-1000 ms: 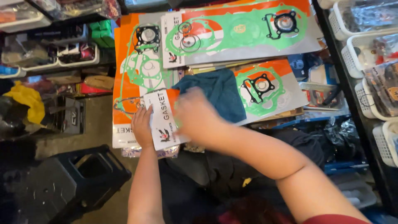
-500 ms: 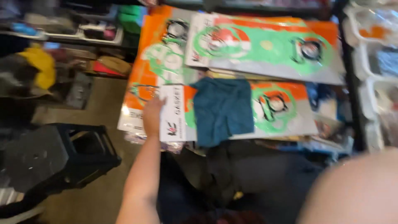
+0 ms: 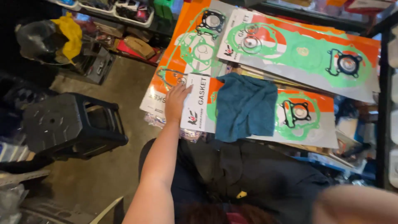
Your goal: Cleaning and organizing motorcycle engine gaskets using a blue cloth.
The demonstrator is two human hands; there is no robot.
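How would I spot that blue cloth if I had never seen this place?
Find the stack of long flat gasket packets, printed orange and green, lying across the person's lap. The left hand presses on the left end of the nearest packet, and the blue cloth lies crumpled on that packet just right of the hand. It is the only soft, plain teal thing there.

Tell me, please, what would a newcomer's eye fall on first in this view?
Probably the orange-and-green gasket packs fanned across the middle and upper right. A teal cloth lies on the nearest pack, whose left end the left hand rests on. A black plastic stool stands on the floor to the left.
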